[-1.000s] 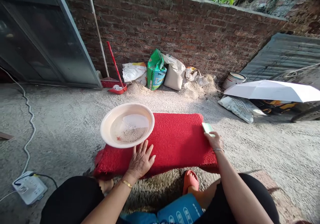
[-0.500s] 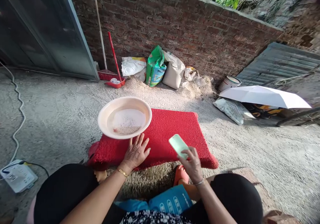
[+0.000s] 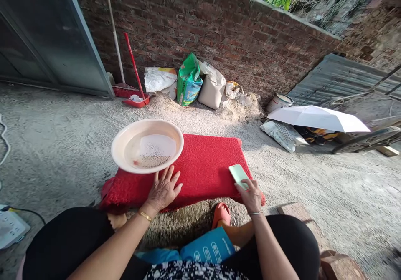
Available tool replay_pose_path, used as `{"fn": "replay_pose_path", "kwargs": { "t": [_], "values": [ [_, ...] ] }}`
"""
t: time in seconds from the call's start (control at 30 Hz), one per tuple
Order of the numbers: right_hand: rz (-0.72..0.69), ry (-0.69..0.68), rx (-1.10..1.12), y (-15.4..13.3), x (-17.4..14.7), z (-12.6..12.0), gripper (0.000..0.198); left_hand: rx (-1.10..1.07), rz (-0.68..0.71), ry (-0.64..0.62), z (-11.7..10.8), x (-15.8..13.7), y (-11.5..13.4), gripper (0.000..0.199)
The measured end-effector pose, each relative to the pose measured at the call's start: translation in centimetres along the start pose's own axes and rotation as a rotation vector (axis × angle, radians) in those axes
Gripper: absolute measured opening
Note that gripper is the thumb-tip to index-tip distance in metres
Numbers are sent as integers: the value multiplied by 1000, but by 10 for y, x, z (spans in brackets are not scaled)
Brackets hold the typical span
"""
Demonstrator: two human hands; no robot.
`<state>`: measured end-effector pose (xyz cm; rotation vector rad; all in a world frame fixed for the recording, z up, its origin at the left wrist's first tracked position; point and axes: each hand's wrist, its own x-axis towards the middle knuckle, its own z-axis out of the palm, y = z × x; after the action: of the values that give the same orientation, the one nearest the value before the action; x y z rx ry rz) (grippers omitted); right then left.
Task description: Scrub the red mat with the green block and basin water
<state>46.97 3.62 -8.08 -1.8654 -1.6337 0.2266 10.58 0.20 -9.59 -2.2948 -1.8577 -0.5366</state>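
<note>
My left hand (image 3: 164, 190) lies flat on the red towel-like cloth (image 3: 206, 159), its fingers spread close to the near rim of a pale basin (image 3: 116, 144). The basin stands on the left part of the cloth and holds shallow, clear water with a small reddish bit in it. In my right hand (image 3: 251, 194) is a pale green phone (image 3: 238, 175), pinched at its lower end over the cloth's right side. Whether the phone touches the cloth, I cannot tell.
Along the brick wall stand a red dustpan (image 3: 136, 100), a green sack (image 3: 189, 81) and a whitish sack (image 3: 212, 89). A white umbrella (image 3: 319, 118) rests at the right. At the lower left lies a power strip (image 3: 12, 228); bricks (image 3: 343, 267) sit at the lower right.
My right hand has moved right with the phone, toward the cloth's right edge. My left hand stays spread by the basin. The whole view has shifted slightly.
</note>
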Motion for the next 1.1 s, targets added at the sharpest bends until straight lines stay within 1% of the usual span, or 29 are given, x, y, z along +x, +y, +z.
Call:
{"fn": "replay_pose_path", "kwargs": {
  "t": [0.13, 0.2, 0.23, 0.3, 0.37, 0.4, 0.43, 0.47, 0.5, 0.63, 0.67, 0.7, 0.73, 0.77, 0.83, 0.93, 1.0, 1.1],
  "values": [
    [432, 109, 18, 35, 18, -24, 41, 5, 9, 10, 1, 0, -1, 46],
    [606, 150, 85, 45, 23, -31, 41, 22, 18, 4, 0, 1, -1, 46],
    [664, 173, 153, 48, 24, -34, 41, 27, 22, 1, 0, 1, -1, 46],
    [704, 207, 321, 48, 26, -34, 46, 32, 26, -1, 0, 1, -1, 46],
    [672, 213, 447, 39, 26, -28, 49, 28, 26, 4, 0, 1, -1, 46],
    [631, 199, 460, 31, 25, -23, 49, 23, 25, 10, 0, 1, -1, 46],
    [570, 173, 442, 22, 23, -16, 48, 16, 24, 15, 0, 1, -1, 46],
    [473, 141, 410, 10, 19, -9, 45, 10, 23, 20, 0, 1, -1, 46],
    [340, 102, 381, -2, 14, -1, 42, 6, 24, 23, 0, 1, -1, 46],
    [-294, -124, 271, -54, -16, 30, 23, 12, 30, 15, 1, 0, -2, 46],
    [-413, -182, 237, -65, -23, 36, 19, 16, 32, 12, 1, 0, -3, 46],
    [-502, -227, 202, -73, -29, 41, 17, 19, 33, 9, 2, 0, -3, 46],
    [-561, -258, 170, -79, -33, 45, 17, 20, 35, 8, 2, 0, -4, 46],
    [-593, -274, 146, -83, -35, 47, 17, 21, 36, 8, 3, 0, -4, 46],
    [-597, -276, 117, -83, -33, 50, 18, 20, 37, 10, 3, 0, -4, 47],
    [-520, -234, 93, -67, -16, 48, 18, 26, 35, 9, 2, 0, -4, 46],
    [-405, -171, 78, -48, -1, 43, 21, 32, 38, 4, 1, 1, -3, 46],
    [-140, -63, 68, -16, 21, 33, 30, 30, 36, 5, 0, 1, -2, 47]
  ]
}}
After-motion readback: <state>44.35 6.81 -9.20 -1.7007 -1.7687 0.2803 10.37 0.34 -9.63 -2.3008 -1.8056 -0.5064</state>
